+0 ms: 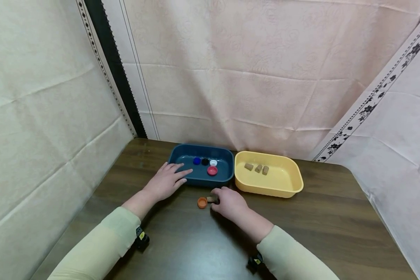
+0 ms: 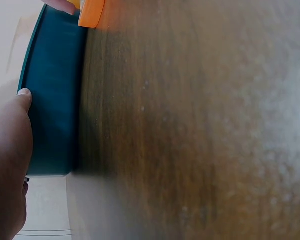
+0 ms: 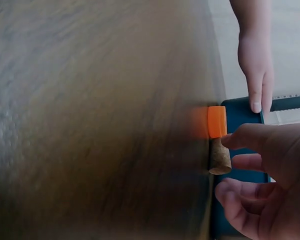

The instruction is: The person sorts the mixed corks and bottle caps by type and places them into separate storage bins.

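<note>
On the table in front of the trays lie an orange bottle cap (image 1: 202, 202) and a cork (image 3: 220, 157), side by side. My right hand (image 1: 230, 203) is around the cork, its thumb and fingers spread to either side. In the right wrist view, one fingertip overlaps the cork near the cap, while the lower fingers stand apart from it. My left hand (image 1: 165, 182) rests at the near left corner of the dark blue tray (image 1: 192, 182), fingers extended over its rim. Inside that tray are a blue cap (image 1: 196, 160), a black cap (image 1: 205, 161), a white cap (image 1: 213, 163) and a red cap (image 1: 212, 170).
A yellow tray (image 1: 266, 190) stands just right of the blue one, with several cork pieces (image 1: 258, 168) in it. Behind the brown wooden table (image 1: 182, 249) and at its sides hang pale patterned cloths (image 1: 231, 89).
</note>
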Demonstrator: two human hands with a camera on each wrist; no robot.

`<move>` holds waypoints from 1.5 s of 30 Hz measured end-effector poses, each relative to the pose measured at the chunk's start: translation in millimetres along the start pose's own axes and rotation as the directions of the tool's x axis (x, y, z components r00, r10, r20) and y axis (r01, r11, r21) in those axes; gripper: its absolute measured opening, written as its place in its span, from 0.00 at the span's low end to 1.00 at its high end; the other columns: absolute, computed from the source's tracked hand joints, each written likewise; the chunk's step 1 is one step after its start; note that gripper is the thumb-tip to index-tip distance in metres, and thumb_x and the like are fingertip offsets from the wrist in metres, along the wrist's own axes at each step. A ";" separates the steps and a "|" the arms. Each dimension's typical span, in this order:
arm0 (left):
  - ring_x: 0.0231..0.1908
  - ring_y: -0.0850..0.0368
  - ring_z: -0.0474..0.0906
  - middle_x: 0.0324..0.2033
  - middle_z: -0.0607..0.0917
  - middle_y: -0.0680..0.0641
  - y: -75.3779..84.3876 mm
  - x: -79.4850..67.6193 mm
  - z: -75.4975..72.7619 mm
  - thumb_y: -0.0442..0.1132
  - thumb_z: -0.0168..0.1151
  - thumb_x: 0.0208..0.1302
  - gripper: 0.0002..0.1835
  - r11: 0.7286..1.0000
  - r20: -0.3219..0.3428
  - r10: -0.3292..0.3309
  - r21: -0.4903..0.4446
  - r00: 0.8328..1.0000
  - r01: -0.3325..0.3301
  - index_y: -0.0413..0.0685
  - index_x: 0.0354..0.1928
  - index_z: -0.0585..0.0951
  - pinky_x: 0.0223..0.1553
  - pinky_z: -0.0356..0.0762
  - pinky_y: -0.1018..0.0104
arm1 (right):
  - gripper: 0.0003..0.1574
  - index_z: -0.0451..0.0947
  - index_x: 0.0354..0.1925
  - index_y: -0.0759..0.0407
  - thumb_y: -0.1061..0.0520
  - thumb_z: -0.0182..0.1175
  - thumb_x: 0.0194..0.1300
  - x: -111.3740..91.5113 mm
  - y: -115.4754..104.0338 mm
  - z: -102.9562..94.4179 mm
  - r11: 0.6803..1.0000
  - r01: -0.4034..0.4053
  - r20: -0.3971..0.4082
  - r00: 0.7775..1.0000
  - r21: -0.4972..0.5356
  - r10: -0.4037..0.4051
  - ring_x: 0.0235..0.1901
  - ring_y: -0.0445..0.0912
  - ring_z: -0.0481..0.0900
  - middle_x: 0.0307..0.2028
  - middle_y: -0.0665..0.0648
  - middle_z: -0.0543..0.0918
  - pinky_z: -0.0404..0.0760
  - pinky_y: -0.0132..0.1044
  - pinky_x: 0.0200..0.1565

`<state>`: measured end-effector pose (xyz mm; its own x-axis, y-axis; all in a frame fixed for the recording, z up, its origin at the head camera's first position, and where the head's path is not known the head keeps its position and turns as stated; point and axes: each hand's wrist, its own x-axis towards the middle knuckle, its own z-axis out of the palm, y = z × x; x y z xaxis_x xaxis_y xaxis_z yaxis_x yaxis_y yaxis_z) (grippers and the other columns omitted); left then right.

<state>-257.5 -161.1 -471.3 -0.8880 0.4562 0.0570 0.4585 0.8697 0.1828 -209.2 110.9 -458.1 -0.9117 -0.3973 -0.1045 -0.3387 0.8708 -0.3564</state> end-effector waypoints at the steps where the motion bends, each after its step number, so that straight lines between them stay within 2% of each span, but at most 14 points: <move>1: 0.73 0.43 0.56 0.73 0.64 0.47 0.2 0.0 -0.2 0.60 0.44 0.76 0.27 1.000 0.002 0.000 -0.001 1.000 0.000 0.73 0.74 0.64 0.73 0.42 0.39 | 0.23 0.81 0.53 0.48 0.45 0.69 0.61 0.4 -0.4 1.0 1.000 -0.003 -0.002 1.000 -0.019 0.003 0.31 0.44 0.74 0.37 0.50 0.79 0.80 0.40 0.37; 8: 0.72 0.43 0.56 0.73 0.64 0.47 0.4 -0.3 -0.6 0.61 0.43 0.76 0.26 1.000 0.004 0.010 0.012 1.000 -0.010 0.74 0.74 0.63 0.73 0.42 0.39 | 0.23 0.81 0.54 0.48 0.44 0.68 0.62 3.4 -3.7 5.1 0.993 0.020 0.015 1.000 -0.119 -0.019 0.30 0.45 0.73 0.36 0.51 0.77 0.79 0.38 0.33; 15: 0.72 0.43 0.56 0.73 0.64 0.47 -1.2 -0.5 1.2 0.60 0.43 0.76 0.27 1.000 -0.005 0.012 0.007 1.000 -0.012 0.73 0.74 0.63 0.73 0.42 0.39 | 0.23 0.81 0.56 0.49 0.46 0.68 0.64 6.7 -5.4 6.7 0.985 0.054 0.039 0.998 -0.164 -0.048 0.29 0.44 0.74 0.35 0.51 0.76 0.79 0.37 0.32; 30: 0.73 0.43 0.56 0.73 0.64 0.47 -0.5 1.5 0.8 0.61 0.43 0.76 0.27 1.000 0.013 -0.005 0.008 1.000 0.005 0.76 0.74 0.62 0.73 0.42 0.40 | 0.16 0.83 0.50 0.48 0.51 0.67 0.64 8.6 -2.2 10.1 0.980 0.068 0.001 0.998 -0.187 -0.069 0.28 0.44 0.73 0.32 0.49 0.76 0.79 0.37 0.31; 38: 0.73 0.42 0.56 0.73 0.63 0.46 0.8 1.0 -0.9 0.60 0.43 0.76 0.27 1.000 0.011 0.007 0.002 1.000 -0.007 0.72 0.74 0.64 0.73 0.41 0.39 | 0.16 0.82 0.50 0.50 0.50 0.67 0.64 6.7 -1.3 10.3 0.987 0.042 -0.004 0.999 -0.155 -0.043 0.28 0.44 0.73 0.33 0.49 0.76 0.80 0.37 0.32; 45: 0.72 0.42 0.56 0.73 0.64 0.46 -0.9 1.1 1.2 0.60 0.44 0.76 0.26 1.000 0.002 0.007 0.010 1.000 -0.007 0.74 0.74 0.63 0.73 0.42 0.39 | 0.15 0.82 0.49 0.49 0.50 0.66 0.64 3.5 2.7 8.2 0.991 0.015 -0.040 0.999 -0.131 -0.021 0.30 0.44 0.75 0.35 0.49 0.78 0.81 0.40 0.36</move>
<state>-258.8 -161.2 -472.5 -0.8849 0.4623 0.0567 0.4647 0.8684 0.1727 -211.4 109.4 -467.0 -0.9132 -0.4032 -0.0599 -0.3799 0.8951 -0.2334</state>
